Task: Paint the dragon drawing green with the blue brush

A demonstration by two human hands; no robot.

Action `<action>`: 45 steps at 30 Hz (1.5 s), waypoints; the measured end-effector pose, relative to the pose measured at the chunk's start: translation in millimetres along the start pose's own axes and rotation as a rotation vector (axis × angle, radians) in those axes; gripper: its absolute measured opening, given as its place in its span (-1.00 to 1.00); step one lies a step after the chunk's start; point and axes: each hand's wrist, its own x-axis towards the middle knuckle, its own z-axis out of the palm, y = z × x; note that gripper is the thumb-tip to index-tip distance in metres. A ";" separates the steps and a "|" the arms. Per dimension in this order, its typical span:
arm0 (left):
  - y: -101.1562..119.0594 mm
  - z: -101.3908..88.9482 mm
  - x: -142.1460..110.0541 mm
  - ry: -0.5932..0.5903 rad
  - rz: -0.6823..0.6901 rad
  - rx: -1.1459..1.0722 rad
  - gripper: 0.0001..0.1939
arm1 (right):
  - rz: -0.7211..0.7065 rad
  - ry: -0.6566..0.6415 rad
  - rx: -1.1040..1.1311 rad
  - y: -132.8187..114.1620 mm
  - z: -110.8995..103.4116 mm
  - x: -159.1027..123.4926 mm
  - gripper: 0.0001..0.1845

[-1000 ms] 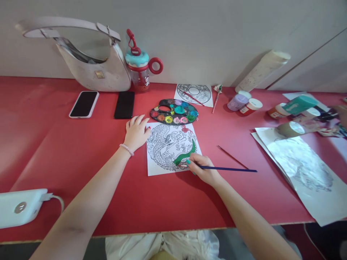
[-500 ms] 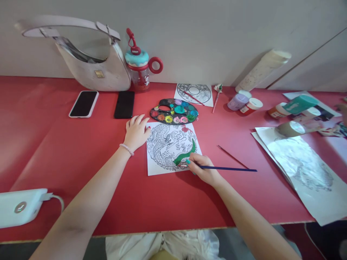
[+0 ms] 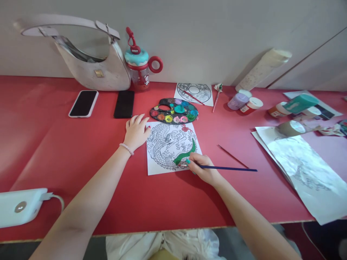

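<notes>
Head view: colouring appears to be the step being worked on.
Phones (image 3: 83, 104): two are lying beyond and left of the left hand (image 3: 136, 133).
Left hand: it is gripping nothing; its spread fingers are resting at the upper-left corner of the dragon sheet (image 3: 159, 146).
Dragon sheet: one, lying under the right hand's (image 3: 203, 168) brush tip.
Palette (image 3: 174, 115): one is lying beyond both hands, between them.
Right hand: its fingers are pinching the blue brush (image 3: 230, 168); the next stroke is probably calling for light pressure.
Brushes: four are showing (three loose).
Jars (image 3: 238, 101): at least six are lying beyond and right; overlap is hiding the exact count.
</notes>
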 end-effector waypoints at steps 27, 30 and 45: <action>0.4 -0.1 0.2 -0.006 -0.016 -0.014 -0.59 | 0.001 0.002 0.002 -2.1 -0.5 0.2 -0.68; 0.3 0.0 0.2 -0.010 -0.011 -0.020 -0.58 | -0.004 0.024 0.003 -3.3 -0.7 0.7 -0.69; 0.5 -0.8 0.5 -0.020 -0.018 -0.027 -0.59 | -0.023 0.018 -0.017 -3.5 -1.3 1.1 -0.71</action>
